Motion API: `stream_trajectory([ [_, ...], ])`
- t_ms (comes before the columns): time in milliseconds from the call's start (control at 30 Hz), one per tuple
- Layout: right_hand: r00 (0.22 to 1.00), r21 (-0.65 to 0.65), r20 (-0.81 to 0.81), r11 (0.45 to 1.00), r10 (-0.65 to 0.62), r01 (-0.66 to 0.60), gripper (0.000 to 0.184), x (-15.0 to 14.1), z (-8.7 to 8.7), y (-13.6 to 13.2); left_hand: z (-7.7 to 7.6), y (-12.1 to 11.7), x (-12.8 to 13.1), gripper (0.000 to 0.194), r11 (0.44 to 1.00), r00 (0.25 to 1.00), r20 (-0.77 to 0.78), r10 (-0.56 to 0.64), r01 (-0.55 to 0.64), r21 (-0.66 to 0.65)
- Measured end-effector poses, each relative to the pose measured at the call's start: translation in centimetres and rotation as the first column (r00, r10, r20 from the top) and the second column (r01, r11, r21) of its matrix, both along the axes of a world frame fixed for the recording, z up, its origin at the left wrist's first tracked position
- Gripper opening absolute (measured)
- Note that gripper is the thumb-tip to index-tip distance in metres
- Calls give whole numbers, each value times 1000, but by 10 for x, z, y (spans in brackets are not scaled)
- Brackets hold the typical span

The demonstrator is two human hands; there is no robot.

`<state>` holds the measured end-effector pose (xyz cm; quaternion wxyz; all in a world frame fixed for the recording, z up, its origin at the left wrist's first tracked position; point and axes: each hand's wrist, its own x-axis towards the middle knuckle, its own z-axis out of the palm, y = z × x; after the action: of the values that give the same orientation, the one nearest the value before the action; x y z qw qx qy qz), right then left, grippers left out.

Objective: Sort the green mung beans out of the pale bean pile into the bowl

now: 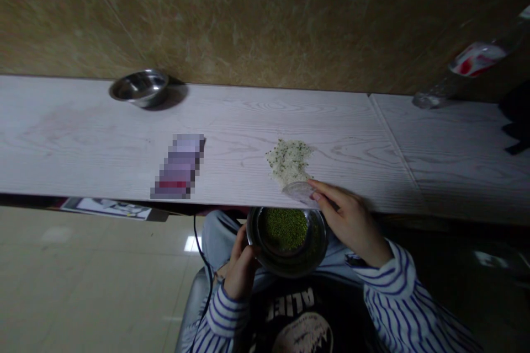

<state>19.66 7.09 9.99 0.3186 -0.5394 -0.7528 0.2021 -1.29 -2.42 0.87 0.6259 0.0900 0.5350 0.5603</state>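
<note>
My left hand [242, 265] grips the left rim of a metal bowl [290, 269], held just below the table's front edge over my lap. Green beans [285, 229], which look like mung beans, cover part of its bottom. My right hand [348, 218] pinches a clear, round, shallow plastic piece [298, 192], like a lid. That piece lies low at the table edge, against the near side of a pile of white rice mixed with green beans [289, 160]. The pile is spread thinly on the tabletop.
Another metal bowl [143, 88] stands at the back left by the wall. A pixelated flat object [179, 166], perhaps a phone, lies left of the pile. A clear plastic bottle [472, 63] stands at the back right. A dark cable [201, 251] hangs down by my left side.
</note>
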Motion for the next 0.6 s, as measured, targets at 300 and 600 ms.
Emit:
stream_trajectory([
  [300, 996, -2, -10, 996, -93, 93, 36, 17, 3, 11, -3, 1, 1, 53, 999, 999, 8, -44, 43, 3],
  [600, 952, -30, -49, 953, -304, 302, 36, 44, -4, 14, -3, 4, 3, 56, 998, 998, 39, -57, 58, -32],
])
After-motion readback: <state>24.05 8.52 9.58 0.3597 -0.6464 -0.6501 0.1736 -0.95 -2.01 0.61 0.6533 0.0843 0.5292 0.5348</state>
